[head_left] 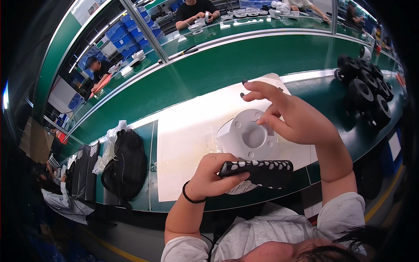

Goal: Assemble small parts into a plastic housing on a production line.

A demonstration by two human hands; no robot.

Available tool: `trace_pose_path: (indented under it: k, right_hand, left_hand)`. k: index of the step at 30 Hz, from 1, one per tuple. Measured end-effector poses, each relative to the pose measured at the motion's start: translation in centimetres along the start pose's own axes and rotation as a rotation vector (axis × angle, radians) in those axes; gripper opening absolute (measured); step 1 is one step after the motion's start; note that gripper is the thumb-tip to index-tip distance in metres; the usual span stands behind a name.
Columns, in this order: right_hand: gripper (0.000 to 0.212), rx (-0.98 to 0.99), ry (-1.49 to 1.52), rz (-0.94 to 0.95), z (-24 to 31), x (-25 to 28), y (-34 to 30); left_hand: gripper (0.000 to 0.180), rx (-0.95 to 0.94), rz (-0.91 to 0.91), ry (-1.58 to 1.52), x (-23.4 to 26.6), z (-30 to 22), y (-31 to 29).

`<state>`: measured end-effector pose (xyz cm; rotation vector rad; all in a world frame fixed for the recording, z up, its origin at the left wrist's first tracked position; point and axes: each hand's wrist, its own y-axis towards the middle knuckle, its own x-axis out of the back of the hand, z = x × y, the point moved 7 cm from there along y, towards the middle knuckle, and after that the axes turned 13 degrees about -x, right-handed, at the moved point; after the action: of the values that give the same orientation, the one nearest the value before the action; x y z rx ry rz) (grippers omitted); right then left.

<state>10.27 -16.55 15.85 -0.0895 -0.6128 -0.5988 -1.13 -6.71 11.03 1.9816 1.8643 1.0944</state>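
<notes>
My left hand [216,174] pinches a black sheet [266,177] with rows of white round spots, its edge tilted up towards me. Just beyond the sheet, a white round housing [224,135] lies on a pale board, its ring-shaped face with a wide central opening and several small round recesses turned up. Above the housing's right side, my right hand [290,113] has its fingers spread. One fingertip reaches the ring's edge. Two other fingertips carry small dark spots; what these are is too small to tell. A printed white round piece shows partly beneath the sheet.
The pale board [183,144] covers the middle of the green bench. On the left lie a black bag [131,161] and clear plastic [107,153]. Black round housings [366,87] are heaped at the right. Beyond a metal-framed green divider [218,65], several people work at another bench.
</notes>
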Motion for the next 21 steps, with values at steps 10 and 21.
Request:
trace_pose_path:
  k: [10,21]
  right_hand:
    - [0.065,0.238,0.020,-0.049,0.6,1.0,0.0]
    - [0.065,0.102,0.122,-0.037,-0.4,1.0,1.2]
  left_hand:
    - [0.020,-0.012,-0.037,-0.043,-0.1,-0.1,0.1]
    - [0.014,0.036,-0.030,-0.025,-0.1,0.0,0.2]
